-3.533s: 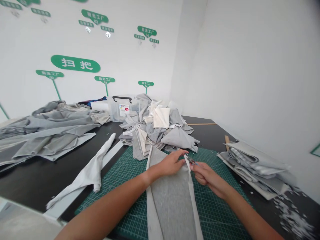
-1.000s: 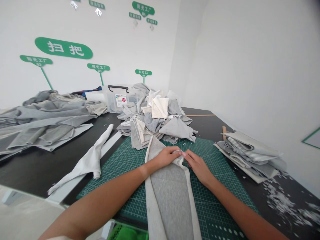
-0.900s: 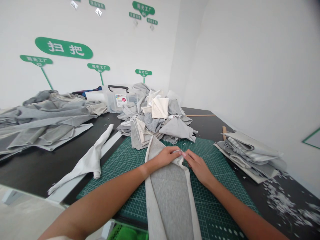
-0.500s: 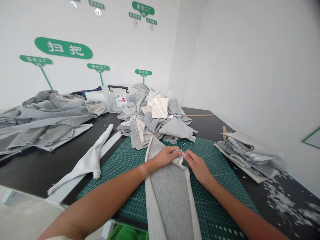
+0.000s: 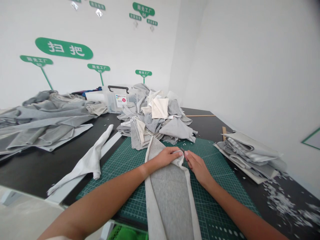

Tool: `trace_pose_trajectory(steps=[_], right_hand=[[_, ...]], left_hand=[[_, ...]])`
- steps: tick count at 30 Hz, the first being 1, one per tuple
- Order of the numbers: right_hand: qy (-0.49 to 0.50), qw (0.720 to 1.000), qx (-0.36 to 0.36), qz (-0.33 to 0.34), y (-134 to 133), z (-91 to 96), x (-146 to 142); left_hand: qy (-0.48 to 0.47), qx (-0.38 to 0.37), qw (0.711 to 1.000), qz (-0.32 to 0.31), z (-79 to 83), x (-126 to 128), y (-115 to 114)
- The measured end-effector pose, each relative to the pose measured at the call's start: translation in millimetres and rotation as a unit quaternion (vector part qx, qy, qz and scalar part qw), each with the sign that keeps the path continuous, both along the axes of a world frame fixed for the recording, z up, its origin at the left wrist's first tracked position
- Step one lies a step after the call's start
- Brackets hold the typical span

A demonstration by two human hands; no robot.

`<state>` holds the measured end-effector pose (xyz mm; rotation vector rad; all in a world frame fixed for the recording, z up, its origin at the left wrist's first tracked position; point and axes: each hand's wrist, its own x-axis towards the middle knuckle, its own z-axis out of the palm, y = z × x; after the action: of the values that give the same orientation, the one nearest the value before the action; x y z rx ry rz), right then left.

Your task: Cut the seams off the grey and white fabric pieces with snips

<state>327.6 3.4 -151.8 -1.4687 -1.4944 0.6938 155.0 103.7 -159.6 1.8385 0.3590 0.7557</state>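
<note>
Grey cloth (image 5: 172, 193) lies lengthwise on the green cutting mat (image 5: 120, 163), its near end running out of view and its far right corner between the hands. The left hand (image 5: 168, 156) has its grip pinching that corner, thumb against forefinger, with some fabric bunched beneath. The right hand (image 5: 198, 166) meets the same edge from the other side, fingers drawn in; a small dark thing (image 5: 182, 151) shows at its fingertips, too small to name, and I cannot tell whether the right grip pinches it or the cloth.

Working this edge well seems to call for a firm left pinch close to the spot, so the soft fabric neither slips nor stretches, with the fingertips clear of anything sharp. The pale rolled border down the right side looks apt to curl; smoothing it flat would help.

Beyond the far end sits a heap of fabric pieces (image 5: 160, 108), close enough that a loose one could be caught up. Off to the right, a folded stack (image 5: 252, 150) and pale scraps (image 5: 280, 200) lie on the dark table (image 5: 206, 128); a white cloth (image 5: 87, 166) lies to the left.
</note>
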Motion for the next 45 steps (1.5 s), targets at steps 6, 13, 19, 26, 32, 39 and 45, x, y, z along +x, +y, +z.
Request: trace_pose_trajectory(steps=[6, 13, 19, 26, 32, 39, 45], right_hand=[[-0.010, 1.000, -0.003, -0.019, 1.5, 1.2, -2.0], [-0.097, 0.995, -0.009, -0.037, 5.4, 1.9, -0.5], [-0.131, 0.990, -0.036, -0.047, 6.8, -1.0, 2.1], [-0.088, 0.993, -0.064, -0.044, 6.9, -0.3, 2.5], [-0.040, 0.993, -0.108, -0.022, 4.5, 8.0, -2.1], [0.112, 0.978, -0.175, -0.020, 6.5, 5.8, -4.8], [0.102, 0.979, -0.175, 0.021, 1.6, 12.3, -5.4]], left_hand=[[-0.001, 0.039, 0.999, 0.023, -0.4, 0.4, -2.7], [0.020, 0.087, 0.994, 0.066, 5.0, -2.3, -10.9], [0.024, 0.107, 0.988, 0.109, 5.8, -1.8, -13.5], [0.021, 0.116, 0.985, 0.125, 4.8, -0.7, -14.5], [0.021, 0.113, 0.982, 0.153, 6.6, -1.6, -13.9], [0.005, 0.107, 0.973, 0.205, 5.7, -0.6, -13.3], [-0.017, 0.112, 0.949, 0.293, 14.2, -4.4, -14.5]])
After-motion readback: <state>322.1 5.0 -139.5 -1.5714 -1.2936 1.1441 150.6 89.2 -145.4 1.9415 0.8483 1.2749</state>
